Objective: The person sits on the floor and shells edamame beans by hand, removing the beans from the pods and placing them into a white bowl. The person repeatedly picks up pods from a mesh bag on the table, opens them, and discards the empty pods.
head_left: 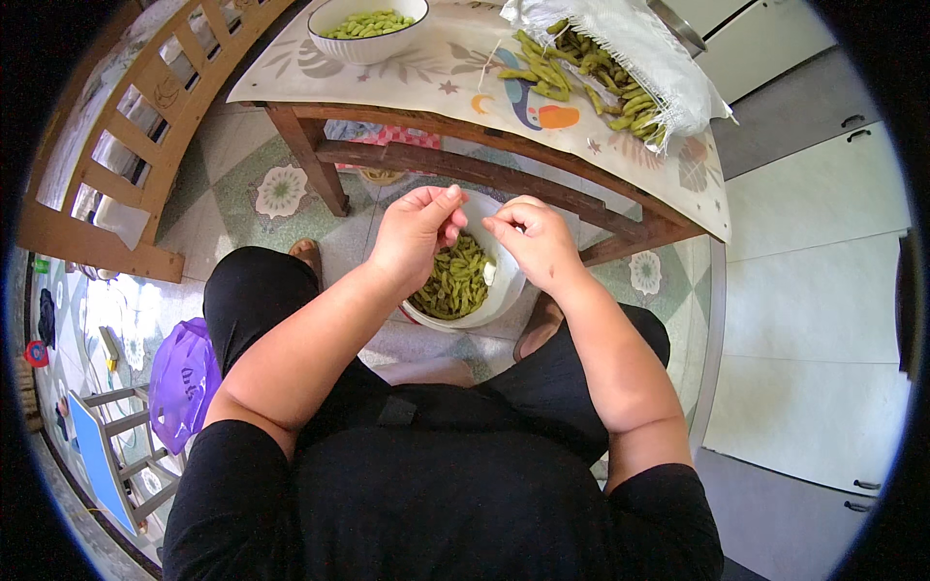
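Note:
Both hands hover above a white bucket (506,289) on the floor between my knees, which holds a heap of green bean pods or hulls (450,283). My left hand (415,232) is closed, thumb pressed to the curled fingers. Just to its right, apart from it, my right hand (535,242) pinches thumb and forefinger together. Anything inside either pinch is too small or hidden to make out. On the table ahead, a white bowl (363,46) contains light green shelled beans (366,24). More full pods (542,73) spill from a white woven sack (644,58).
The wooden table (436,102) has a patterned cover, its near edge just beyond my hands. A wooden slatted bed rail (136,121) stands at left. Below it are a purple plastic bag (184,382) and a small blue-topped stool (102,465). Pale cabinets (814,310) line the right.

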`<state>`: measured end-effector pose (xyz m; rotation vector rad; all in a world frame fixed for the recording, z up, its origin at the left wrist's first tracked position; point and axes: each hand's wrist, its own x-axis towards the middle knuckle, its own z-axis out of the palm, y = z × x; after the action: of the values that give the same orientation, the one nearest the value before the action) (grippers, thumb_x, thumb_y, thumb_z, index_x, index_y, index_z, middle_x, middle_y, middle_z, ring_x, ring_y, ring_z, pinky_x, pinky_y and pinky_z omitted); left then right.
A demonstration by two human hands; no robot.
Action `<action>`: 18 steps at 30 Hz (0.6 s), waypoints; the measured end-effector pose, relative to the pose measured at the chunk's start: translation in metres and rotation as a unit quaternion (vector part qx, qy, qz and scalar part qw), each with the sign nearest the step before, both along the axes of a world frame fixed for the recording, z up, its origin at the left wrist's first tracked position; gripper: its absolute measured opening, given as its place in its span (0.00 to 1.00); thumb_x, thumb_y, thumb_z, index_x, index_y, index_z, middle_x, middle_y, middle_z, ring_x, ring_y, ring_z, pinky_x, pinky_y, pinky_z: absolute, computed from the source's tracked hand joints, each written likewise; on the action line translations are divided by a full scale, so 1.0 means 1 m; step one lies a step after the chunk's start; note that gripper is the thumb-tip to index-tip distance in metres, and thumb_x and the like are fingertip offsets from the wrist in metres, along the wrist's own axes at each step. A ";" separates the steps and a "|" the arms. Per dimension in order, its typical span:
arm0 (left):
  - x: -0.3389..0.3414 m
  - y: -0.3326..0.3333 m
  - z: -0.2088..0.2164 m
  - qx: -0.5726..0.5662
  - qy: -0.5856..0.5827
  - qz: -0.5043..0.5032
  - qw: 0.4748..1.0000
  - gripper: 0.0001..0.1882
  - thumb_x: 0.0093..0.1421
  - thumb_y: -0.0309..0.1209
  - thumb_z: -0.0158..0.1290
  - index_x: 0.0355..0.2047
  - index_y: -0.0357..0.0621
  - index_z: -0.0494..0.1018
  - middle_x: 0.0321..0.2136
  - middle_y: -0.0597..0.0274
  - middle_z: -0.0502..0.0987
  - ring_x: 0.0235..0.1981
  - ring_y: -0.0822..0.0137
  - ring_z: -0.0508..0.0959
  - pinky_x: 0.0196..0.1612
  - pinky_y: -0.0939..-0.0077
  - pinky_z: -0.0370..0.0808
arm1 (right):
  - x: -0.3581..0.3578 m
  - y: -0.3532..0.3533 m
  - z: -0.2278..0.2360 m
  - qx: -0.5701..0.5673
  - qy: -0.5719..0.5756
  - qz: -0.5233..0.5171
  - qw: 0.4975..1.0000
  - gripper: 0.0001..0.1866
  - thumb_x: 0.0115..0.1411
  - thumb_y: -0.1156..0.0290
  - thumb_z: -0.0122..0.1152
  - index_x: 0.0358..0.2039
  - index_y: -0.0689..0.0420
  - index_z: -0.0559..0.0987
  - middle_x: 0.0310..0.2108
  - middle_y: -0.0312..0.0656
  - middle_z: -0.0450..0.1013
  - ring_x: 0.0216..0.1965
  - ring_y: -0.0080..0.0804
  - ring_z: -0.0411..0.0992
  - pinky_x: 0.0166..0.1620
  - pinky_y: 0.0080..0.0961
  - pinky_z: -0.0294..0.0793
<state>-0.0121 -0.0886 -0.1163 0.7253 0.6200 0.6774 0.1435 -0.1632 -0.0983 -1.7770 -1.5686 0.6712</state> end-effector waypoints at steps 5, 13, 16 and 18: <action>0.006 -0.011 -0.001 -0.011 0.008 -0.019 1.000 0.13 0.57 0.38 0.47 0.23 0.42 0.67 0.15 0.70 0.68 0.15 0.78 0.63 0.20 0.88 0.60 | -0.014 -0.005 0.004 0.026 0.303 -0.020 0.952 0.06 0.50 0.78 0.57 0.29 0.63 0.73 0.27 0.33 0.68 0.31 0.18 0.67 0.35 0.14 0.67; 0.006 -0.022 0.002 0.117 0.058 -0.023 0.991 0.13 0.58 0.39 0.45 0.22 0.44 0.68 0.15 0.69 0.68 0.15 0.79 0.64 0.21 0.88 0.61 | -0.017 -0.008 0.009 0.111 0.137 0.010 0.984 0.06 0.46 0.80 0.59 0.28 0.63 0.76 0.28 0.37 0.67 0.30 0.22 0.67 0.34 0.16 0.67; 0.009 -0.023 0.000 0.045 0.022 -0.013 0.999 0.14 0.59 0.39 0.44 0.22 0.44 0.68 0.15 0.68 0.68 0.16 0.78 0.64 0.21 0.87 0.62 | -0.018 -0.008 0.007 0.146 0.140 0.010 0.979 0.07 0.46 0.80 0.59 0.29 0.62 0.77 0.28 0.37 0.67 0.30 0.22 0.67 0.34 0.16 0.67; 0.010 -0.021 -0.004 -0.008 -0.004 -0.010 1.000 0.14 0.59 0.39 0.43 0.23 0.44 0.68 0.17 0.69 0.69 0.17 0.78 0.64 0.22 0.87 0.63 | -0.018 -0.005 0.003 0.174 0.134 0.009 0.976 0.07 0.46 0.79 0.59 0.28 0.61 0.77 0.27 0.38 0.67 0.29 0.23 0.67 0.33 0.16 0.67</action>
<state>-0.0024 -0.1100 -0.1202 0.7127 0.6084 0.6555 0.1253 -0.1687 -0.0955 -1.3561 -1.4197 0.5752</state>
